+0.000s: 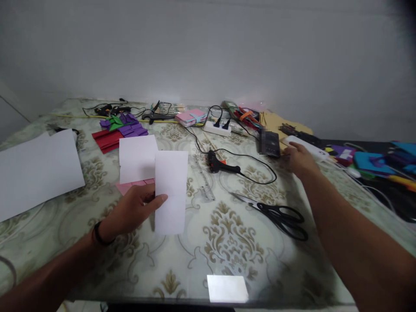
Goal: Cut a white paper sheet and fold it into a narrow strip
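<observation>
Here the left hand [136,207] pinches the white paper [171,177] by its left edge above the worktop [188,271], likely to leave its face uncovered, while the right hand [300,160], beside the black box [273,145], has unclear grip.

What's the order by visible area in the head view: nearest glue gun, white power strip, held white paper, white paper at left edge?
1. White paper at left edge, cut off by frame
2. Held white paper
3. Nearest glue gun and white power strip: too close to rank, given different depths
</observation>
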Available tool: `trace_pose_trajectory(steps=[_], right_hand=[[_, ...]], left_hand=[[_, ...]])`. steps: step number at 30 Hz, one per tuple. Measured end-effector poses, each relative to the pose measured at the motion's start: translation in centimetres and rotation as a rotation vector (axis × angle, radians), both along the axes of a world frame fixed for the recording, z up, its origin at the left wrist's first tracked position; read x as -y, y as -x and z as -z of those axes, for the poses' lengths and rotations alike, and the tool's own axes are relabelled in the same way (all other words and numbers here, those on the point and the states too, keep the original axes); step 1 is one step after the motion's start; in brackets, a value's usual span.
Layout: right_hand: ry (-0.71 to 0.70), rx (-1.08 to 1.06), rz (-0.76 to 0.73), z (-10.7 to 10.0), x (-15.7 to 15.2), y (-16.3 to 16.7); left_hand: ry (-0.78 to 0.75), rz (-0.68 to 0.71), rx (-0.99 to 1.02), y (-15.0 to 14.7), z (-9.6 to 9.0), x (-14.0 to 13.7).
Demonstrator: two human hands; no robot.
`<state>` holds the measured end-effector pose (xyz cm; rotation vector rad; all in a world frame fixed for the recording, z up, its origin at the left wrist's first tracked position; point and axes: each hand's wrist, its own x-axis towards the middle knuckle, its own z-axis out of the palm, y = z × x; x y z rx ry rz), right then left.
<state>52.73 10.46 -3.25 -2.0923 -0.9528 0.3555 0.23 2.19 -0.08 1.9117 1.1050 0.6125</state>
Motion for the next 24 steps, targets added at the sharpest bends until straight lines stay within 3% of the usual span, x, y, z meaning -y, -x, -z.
trace_pose_trajectory(steps=[3, 6, 10, 13, 14, 18, 24], right_hand=[[-0.101, -0.03, 0.065, -1.7, 0.3, 2.1], [-0.157, -0.069, -0.079, -3.4, 1.6, 6.1], [-0.081, -0.165, -0.533, -4.4, 6.2, 14.9], [-0.01, -0.225, -1.013, -4.0, 10.4, 21.7], [-0.013, -0.252, -1.071, -3.7, 11.5, 23.4], [-0.007, -0.398, -1.081, -2.5, 13.4, 27.0], [-0.041, -0.488, -1.066, -1.5, 13.4, 27.2]], left_hand=[[0.008, 0.003, 0.001, 0.0, 0.0, 0.1], [0.016, 0.021, 0.02, 0.0, 0.1, 0.3], [0.045, 0.043, 0.008, -0.2, 0.1, 0.4], [0.098, 0.069, 0.022, -0.3, 0.0, 0.5], [0.121, 0.081, 0.035, -0.4, -0.1, 0.6], [0.174, 0.113, 0.033, -0.8, -0.1, 1.0], [0.131, 0.138, -0.02, -1.3, -0.3, 1.2]])
